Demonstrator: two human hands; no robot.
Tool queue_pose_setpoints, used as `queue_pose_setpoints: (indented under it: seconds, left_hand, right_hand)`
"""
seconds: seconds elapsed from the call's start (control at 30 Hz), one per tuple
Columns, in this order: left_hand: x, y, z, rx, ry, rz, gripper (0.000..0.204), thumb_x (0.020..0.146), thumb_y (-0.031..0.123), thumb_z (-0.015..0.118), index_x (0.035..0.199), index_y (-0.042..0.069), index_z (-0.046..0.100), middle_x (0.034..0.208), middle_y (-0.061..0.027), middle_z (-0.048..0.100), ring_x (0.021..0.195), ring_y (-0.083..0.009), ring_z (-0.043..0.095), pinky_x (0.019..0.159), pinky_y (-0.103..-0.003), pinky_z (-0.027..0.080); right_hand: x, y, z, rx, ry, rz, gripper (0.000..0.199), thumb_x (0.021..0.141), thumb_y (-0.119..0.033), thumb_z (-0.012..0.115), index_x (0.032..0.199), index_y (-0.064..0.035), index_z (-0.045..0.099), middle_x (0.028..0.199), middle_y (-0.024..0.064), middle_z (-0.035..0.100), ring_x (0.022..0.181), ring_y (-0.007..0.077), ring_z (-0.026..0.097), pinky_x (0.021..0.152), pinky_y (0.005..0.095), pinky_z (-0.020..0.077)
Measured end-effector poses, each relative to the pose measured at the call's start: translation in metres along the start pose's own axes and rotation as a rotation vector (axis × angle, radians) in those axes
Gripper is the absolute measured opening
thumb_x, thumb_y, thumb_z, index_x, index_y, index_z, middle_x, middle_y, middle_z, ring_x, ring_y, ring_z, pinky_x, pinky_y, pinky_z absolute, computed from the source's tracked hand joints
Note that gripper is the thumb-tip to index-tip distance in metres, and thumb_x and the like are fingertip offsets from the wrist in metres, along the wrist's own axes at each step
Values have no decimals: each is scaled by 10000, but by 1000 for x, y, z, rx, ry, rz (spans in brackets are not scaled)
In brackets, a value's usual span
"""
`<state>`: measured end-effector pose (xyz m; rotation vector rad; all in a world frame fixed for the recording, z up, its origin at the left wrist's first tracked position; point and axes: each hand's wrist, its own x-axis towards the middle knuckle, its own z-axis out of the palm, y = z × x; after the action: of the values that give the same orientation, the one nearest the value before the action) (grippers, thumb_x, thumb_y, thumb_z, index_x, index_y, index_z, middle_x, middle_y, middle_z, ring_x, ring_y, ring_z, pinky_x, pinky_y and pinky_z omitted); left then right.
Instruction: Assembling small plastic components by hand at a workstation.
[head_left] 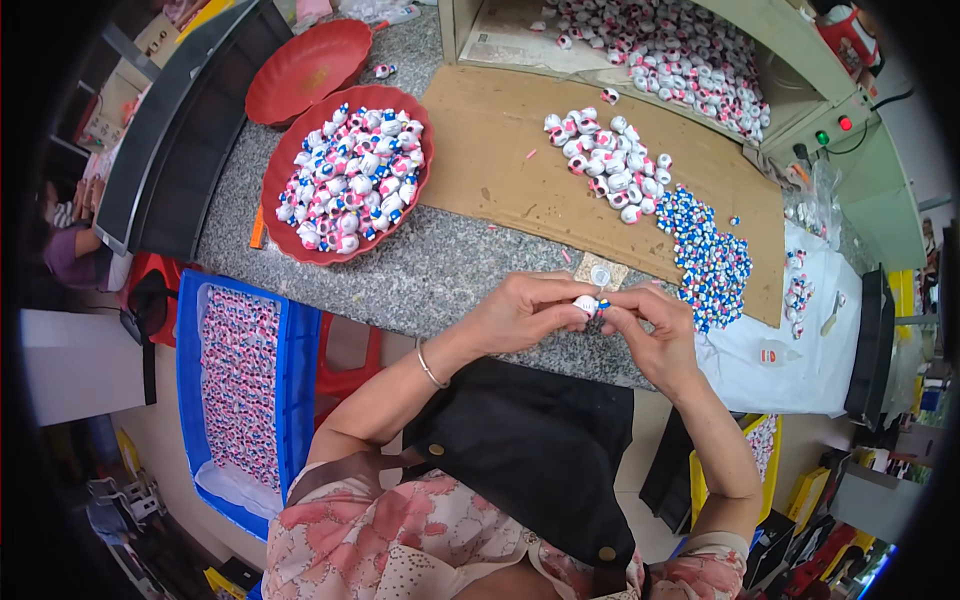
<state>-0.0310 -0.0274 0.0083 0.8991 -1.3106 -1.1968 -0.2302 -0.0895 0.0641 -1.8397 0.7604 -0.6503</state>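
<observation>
Pinching point: we have the white toy head (585, 306) just over the table's near edge, right of that edge's middle, with a blue body piece (604, 305) at its right side; whether the two are joined we cannot tell.
Left hand (525, 313): thumb and index fingertips press together on the head, the other fingers curled.
Right hand (650, 325): thumb and forefinger pinch the blue piece, the rest bent loosely.
Handling: we judge the head light, hard and slightly slippery, best held by its rounded sides; the blue piece looks tiny and easily dropped, so we would grip its outer end, away from the head.
Granite table (450, 280): a pale round disc (600, 275) lies just beyond the fingers.
Cardboard sheet (490, 140): a heap of white heads (615, 165) lies right of its middle, a heap of blue pieces (708, 262) toward its near right corner.
White sheet (730, 375): at the table's near right corner, carrying a small squeeze bottle (777, 352).
Red scalloped bowl (318, 257): toward the table's left edge, piled with figures.
Blue crate (300, 385): below the table's near left corner, filled with small figures.
</observation>
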Motion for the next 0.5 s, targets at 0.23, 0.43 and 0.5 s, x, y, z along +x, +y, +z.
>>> queue_pose_setpoints:
  seconds: [0.23,0.43,0.5]
  left_hand:
    - [-4,9,14,-198,2,-266,270,1016,61,518,1222,-42,657,917,-77,693,762,-96,645,685,-235,547]
    - [-4,29,-22,336,148,0,218,926,33,630,1133,-12,679,947,-101,684,815,-157,659,730,-282,536]
    - [-6,52,-65,721,387,113,272,864,18,679,1135,12,677,977,-148,681,887,-249,672,806,-354,529]
  right_hand:
    - [-9,-1,22,-145,151,-138,119,870,22,686,983,-6,708,755,91,656,655,171,685,569,278,527]
    - [-9,19,-17,-268,44,-91,150,895,-56,677,1035,-7,693,926,132,695,845,251,694,715,334,545]
    - [-5,32,-51,-606,245,-169,160,864,-15,668,1022,5,683,955,165,684,861,302,682,740,366,546]
